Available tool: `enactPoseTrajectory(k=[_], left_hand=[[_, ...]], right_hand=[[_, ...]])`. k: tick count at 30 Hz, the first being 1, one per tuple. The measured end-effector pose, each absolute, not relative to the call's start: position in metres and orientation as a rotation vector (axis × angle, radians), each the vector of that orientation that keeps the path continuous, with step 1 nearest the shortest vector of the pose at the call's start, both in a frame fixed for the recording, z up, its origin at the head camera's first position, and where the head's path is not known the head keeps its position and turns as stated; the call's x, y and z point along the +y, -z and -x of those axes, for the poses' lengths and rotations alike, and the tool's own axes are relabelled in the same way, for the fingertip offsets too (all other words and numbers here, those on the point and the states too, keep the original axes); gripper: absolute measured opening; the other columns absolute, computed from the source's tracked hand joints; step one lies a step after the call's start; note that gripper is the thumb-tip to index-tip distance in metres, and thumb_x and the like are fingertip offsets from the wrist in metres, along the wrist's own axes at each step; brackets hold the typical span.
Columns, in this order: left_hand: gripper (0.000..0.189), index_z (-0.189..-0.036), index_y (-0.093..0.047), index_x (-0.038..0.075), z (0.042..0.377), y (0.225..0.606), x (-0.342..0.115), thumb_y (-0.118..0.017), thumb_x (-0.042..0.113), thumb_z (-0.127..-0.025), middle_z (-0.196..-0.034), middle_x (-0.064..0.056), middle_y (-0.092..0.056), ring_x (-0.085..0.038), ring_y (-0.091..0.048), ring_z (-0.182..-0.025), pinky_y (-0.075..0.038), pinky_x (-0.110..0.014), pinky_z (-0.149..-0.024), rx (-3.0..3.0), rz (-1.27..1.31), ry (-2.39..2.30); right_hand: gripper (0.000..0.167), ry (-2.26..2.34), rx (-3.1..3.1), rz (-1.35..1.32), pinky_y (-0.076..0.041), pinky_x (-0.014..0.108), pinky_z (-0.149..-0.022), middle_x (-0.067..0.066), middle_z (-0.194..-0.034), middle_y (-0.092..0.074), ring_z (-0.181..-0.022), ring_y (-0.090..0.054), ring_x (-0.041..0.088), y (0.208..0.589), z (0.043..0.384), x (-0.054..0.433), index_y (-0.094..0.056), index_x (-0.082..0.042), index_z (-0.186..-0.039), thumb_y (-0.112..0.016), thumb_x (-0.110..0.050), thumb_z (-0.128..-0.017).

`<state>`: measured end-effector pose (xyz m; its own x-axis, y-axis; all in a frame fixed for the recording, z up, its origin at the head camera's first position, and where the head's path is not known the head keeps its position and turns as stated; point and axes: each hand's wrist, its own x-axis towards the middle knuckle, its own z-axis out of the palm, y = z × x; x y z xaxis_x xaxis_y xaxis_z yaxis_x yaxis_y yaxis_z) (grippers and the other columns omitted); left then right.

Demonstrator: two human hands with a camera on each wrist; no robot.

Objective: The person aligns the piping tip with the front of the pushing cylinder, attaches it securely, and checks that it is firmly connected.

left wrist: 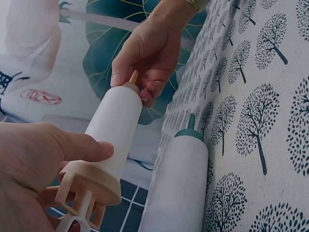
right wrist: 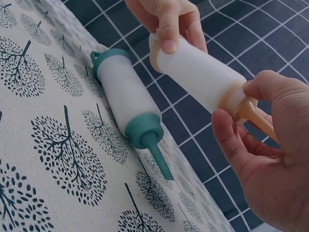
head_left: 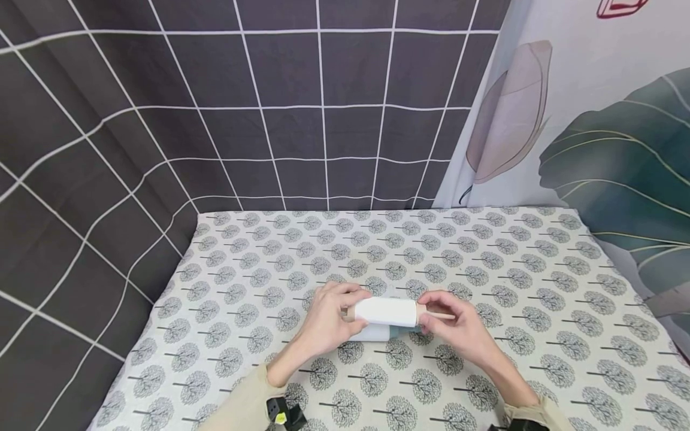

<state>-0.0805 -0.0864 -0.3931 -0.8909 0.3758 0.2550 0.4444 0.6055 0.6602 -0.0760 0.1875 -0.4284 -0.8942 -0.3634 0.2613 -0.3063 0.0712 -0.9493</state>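
Observation:
Both hands hold a white squeeze bottle (head_left: 385, 312) level above the table. Its nozzle cap (right wrist: 235, 104) is peach, with a long thin spout pointing right. At the other end is an openwork peach base (left wrist: 89, 186) with a pale plunger-like piece in it. My left hand (head_left: 327, 318) grips the bottle near this base, thumb on the white body. With thumb and fingers, my right hand (head_left: 458, 323) pinches the peach cap. A second white squeeze bottle (right wrist: 130, 92), with teal cap and base, lies on its side on the cloth, partly hidden under the held one in the head view.
A tablecloth (head_left: 280, 263) printed with trees covers the table. Behind and to the left hangs a dark curtain (head_left: 286, 131) with white grid lines. A leaf-patterned curtain (head_left: 609, 149) hangs at the right.

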Motion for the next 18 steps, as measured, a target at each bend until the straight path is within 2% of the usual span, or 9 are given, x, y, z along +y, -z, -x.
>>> enactPoseTrajectory(k=[9,18], left_hand=[[0.045,-0.115,-0.074,0.007,0.0794,0.3922,-0.0863,-0.087,0.008,-0.072,-0.123,-0.012,-0.067,-0.027,-0.055,-0.108,-0.036,-0.052,-0.097,-2.726,0.703,1.164],[0.045,-0.114,-0.075,0.009,0.0793,0.3939,-0.0868,-0.088,0.008,-0.071,-0.121,-0.008,-0.068,-0.024,-0.055,-0.104,-0.037,-0.050,-0.095,-2.711,0.719,1.141]], right_hand=[[0.021,2.000,2.226,0.655,-0.059,0.035,-0.066,0.025,-0.098,-0.066,-0.071,-0.067,0.033,0.4278,0.0761,0.1873,-0.058,0.011,-0.114,-0.061,0.004,-0.095],[0.020,1.977,2.249,0.646,-0.059,0.033,-0.064,0.018,-0.093,-0.067,-0.072,-0.067,0.032,0.4262,0.0758,0.1858,-0.059,0.011,-0.114,-0.060,0.002,-0.096]])
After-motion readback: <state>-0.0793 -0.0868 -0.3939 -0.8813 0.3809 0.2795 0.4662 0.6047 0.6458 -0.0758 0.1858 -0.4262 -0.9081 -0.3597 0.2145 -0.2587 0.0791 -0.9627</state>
